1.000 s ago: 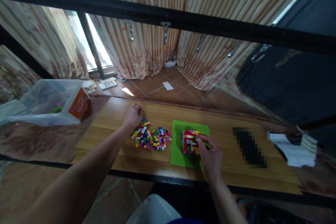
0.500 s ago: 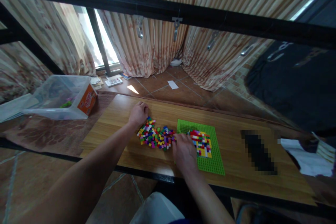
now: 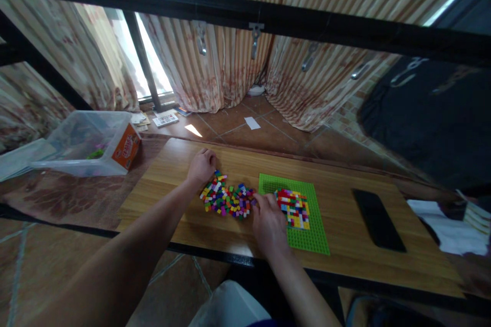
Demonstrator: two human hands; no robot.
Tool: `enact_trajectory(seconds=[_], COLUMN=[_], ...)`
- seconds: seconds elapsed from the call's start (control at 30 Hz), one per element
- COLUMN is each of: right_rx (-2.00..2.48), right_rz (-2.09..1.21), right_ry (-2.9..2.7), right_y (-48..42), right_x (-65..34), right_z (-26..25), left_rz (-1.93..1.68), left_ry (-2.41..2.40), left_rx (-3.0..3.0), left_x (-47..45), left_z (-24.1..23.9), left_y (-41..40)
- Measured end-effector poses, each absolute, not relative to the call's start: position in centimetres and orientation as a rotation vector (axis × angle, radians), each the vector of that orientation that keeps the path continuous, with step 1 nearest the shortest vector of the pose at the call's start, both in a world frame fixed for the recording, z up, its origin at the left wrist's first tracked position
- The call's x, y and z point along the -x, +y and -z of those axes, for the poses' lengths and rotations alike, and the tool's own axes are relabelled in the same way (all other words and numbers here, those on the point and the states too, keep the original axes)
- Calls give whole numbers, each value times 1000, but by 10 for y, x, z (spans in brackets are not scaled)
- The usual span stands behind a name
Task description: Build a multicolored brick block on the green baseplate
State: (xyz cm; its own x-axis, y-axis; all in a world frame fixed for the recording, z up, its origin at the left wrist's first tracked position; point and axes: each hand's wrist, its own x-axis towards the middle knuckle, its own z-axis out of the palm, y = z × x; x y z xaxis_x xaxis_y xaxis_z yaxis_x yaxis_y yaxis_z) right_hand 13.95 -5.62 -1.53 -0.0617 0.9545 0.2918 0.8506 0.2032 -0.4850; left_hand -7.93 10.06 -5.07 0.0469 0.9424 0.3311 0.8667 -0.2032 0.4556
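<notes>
On the wooden table, a loose pile of small coloured toy bricks (image 3: 226, 198) lies between my two hands. My left hand (image 3: 203, 164) rests at the pile's far left edge, its fingers curled in; whatever they may hold is hidden. At the right end of the pile is my right hand (image 3: 270, 220), thumb and fingers pinched close to the bricks. What sits between those fingertips is too small to make out. Just beyond it lies a green baseplate (image 3: 309, 242), partly covered by a multicoloured block of built-up bricks (image 3: 294, 209). My right hand overlaps the baseplate's left side.
A black phone (image 3: 378, 219) lies on the right part of the table (image 3: 345, 265). To the left stands a clear plastic bin (image 3: 84, 163) with an orange label. White papers (image 3: 441, 225) are past the right end. A dark metal bar (image 3: 230, 7) crosses above, before curtains.
The right hand's fingers have shifted very slightly at the pile's edge. My left hand stays in place, and the bricks look the same.
</notes>
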Motion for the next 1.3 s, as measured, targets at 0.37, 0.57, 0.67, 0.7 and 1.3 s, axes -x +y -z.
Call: enact_trajectory(seconds=[0.37,0.57,0.67,0.7,1.3], right_rx=[1544,1474,1433,1419,1448], right_rz=[-825,-1008,-1011,-1020,-1085], right_ry=[-1539,-1435,-1376,-1353,-1263], right_y=[-69,-73,-73,-73,-74], right_x=[-137,-129,-128,-127,-124], right_z=[7,5,6,6,11], left_rz=[-870,-865,-866,-870,-890], left_ry=[1918,1911,1912,1912,1918], left_rx=[-2193,-2203,-2210,-2212,-2221], left_x=[79,79,80,80,79], left_z=[51,51,52,53,51], left_y=[100,101,101,101,101])
